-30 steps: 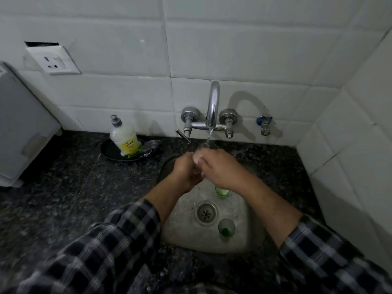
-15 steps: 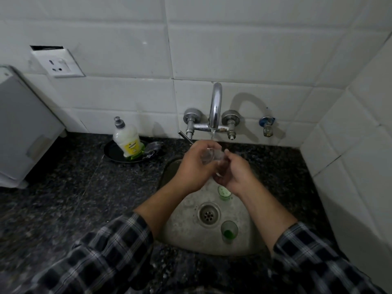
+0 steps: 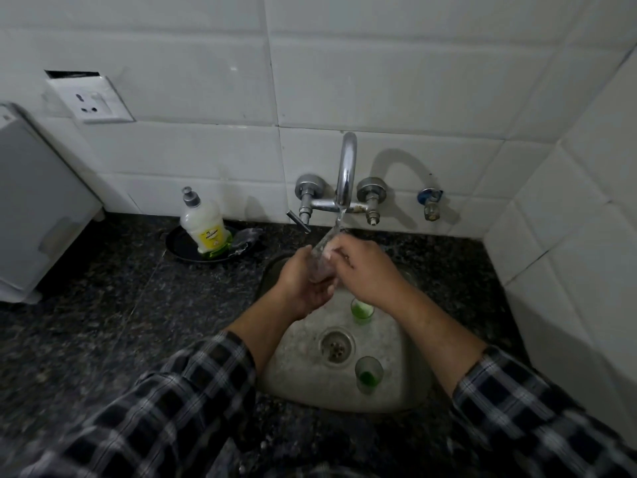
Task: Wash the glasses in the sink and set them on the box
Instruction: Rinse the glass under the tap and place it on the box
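My left hand (image 3: 305,282) grips a small clear glass (image 3: 322,269) over the steel sink (image 3: 300,384), under water running from the tap (image 3: 346,167). My right hand (image 3: 367,270) lies over the glass from the right, fingers curled onto its rim; most of the glass is hidden between the hands. Two more small glasses with green residue stand in the basin: one (image 3: 362,310) just below my right hand, the other (image 3: 368,372) near the front, right of the drain (image 3: 336,345).
A dish-soap bottle (image 3: 203,227) stands on a black plate (image 3: 179,250) left of the sink. A white box-like appliance (image 3: 38,201) sits at far left on the dark granite counter (image 3: 120,322). Tiled walls close the back and right.
The hands have come together again under the stream; my right hand moved back over the glass, which was more exposed half a second ago. The view shifted slightly.
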